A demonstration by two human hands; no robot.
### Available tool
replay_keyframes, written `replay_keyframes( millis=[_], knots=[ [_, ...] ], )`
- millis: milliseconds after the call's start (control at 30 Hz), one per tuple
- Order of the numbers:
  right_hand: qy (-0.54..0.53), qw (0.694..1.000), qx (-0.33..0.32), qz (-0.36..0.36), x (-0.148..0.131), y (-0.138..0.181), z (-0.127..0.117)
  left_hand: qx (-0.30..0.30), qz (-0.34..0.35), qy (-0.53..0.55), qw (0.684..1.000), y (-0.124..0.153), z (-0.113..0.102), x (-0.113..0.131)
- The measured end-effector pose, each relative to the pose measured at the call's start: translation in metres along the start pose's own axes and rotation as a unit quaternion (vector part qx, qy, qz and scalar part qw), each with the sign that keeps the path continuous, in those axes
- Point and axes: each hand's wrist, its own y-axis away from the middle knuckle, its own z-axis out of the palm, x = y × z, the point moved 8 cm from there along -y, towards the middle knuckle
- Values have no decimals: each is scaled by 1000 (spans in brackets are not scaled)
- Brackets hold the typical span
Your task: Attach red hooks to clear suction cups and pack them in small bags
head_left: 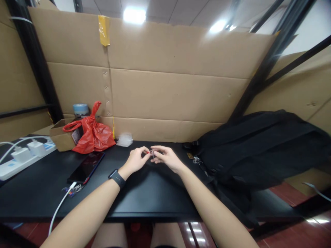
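My left hand (pixel 137 159), with a dark watch (pixel 117 177) on its wrist, is closed in a pinch at the middle of the black table (pixel 144 199). A tiny red-orange bit shows at its fingertips. My right hand (pixel 165 157) meets it from the other side, thumb and fingers bent round a small dark piece with a shiny edge (pixel 152 154). The fingertips of both hands nearly touch at this piece. Its kind is too small to make out, and the fingers partly cover it.
At left are a phone (pixel 86 167) on a white cable, a power strip (pixel 26 159), a red plastic bag (pixel 94 134), a small cardboard box (pixel 62 136) and a blue-lidded container (pixel 80 109). A clear plastic packet (pixel 124 139) lies behind my hands. A black backpack (pixel 258 151) fills the right.
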Motion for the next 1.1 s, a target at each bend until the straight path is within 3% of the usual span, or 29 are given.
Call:
replay_keyframes(
  millis=[133, 233, 333, 433, 567, 733, 933, 1100],
  knots=[
    [11, 1000, -4, -13, -1, 0, 2, -3, 10, -15, 1000, -1, -2, 5],
    [29, 999, 8, -37, -2, -2, -2, 4, 13, -105, 994, -2, -10, 3],
    [46, 997, 25, -48, -2, -4, -10, 31, -27, -269, 962, -2, -29, -18],
    [55, 996, 40, -53, -2, -5, -17, 42, -71, -365, 927, -1, -50, -47],
    [61, 995, 49, -57, -2, -6, -23, 40, -104, -370, 922, 0, -68, -78],
    [72, 995, 48, -54, -1, -5, -24, 20, -119, -360, 925, -1, -68, -95],
    [78, 994, 53, -58, -4, -5, -24, 34, -108, -362, 925, -2, -73, -89],
    [77, 993, 59, -64, -6, -5, -28, 109, -30, -317, 942, -7, -93, -48]
  ],
)
